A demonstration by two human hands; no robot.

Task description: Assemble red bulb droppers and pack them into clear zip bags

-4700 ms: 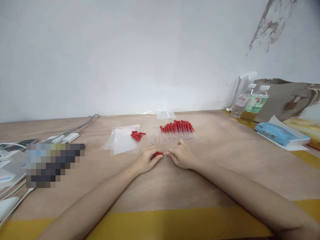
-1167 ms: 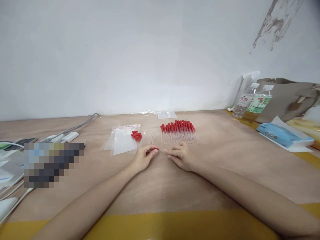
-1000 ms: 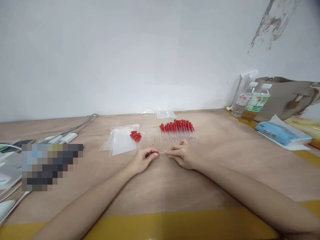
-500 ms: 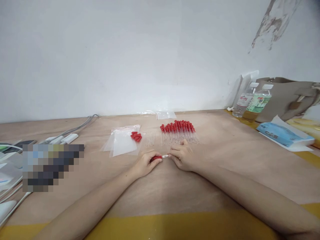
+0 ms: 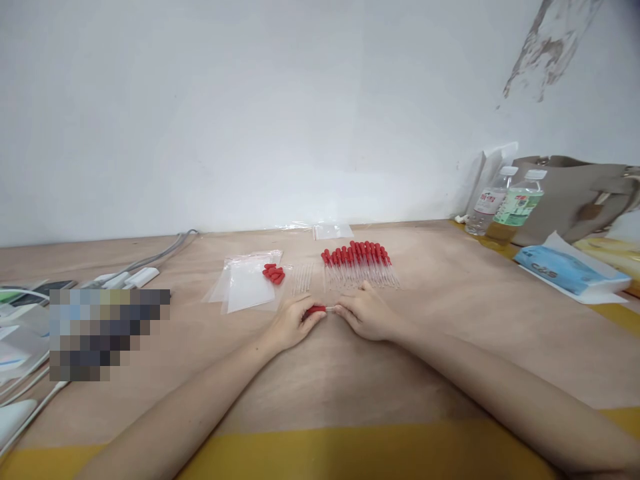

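Note:
My left hand point(image 5: 291, 325) pinches a red rubber bulb point(image 5: 316, 309) at the middle of the brown table. My right hand point(image 5: 367, 315) grips a thin clear glass tube point(image 5: 331, 309) whose end sits in that bulb. Just beyond my right hand lies a row of finished droppers with red bulbs point(image 5: 357, 262). A small heap of loose red bulbs point(image 5: 273, 273) and several bare glass tubes point(image 5: 302, 277) lie beyond my left hand.
Clear plastic bags point(image 5: 245, 285) lie left of the loose bulbs, another bag point(image 5: 332, 231) near the wall. Cables and white plugs point(image 5: 135, 275) are at the left. Two bottles point(image 5: 505, 203), a beige bag point(image 5: 575, 197) and a blue tissue pack point(image 5: 563, 270) stand at the right.
Both hands have drawn closer together, and the glass tube has gone further into the red bulb. The piles on the table have not moved.

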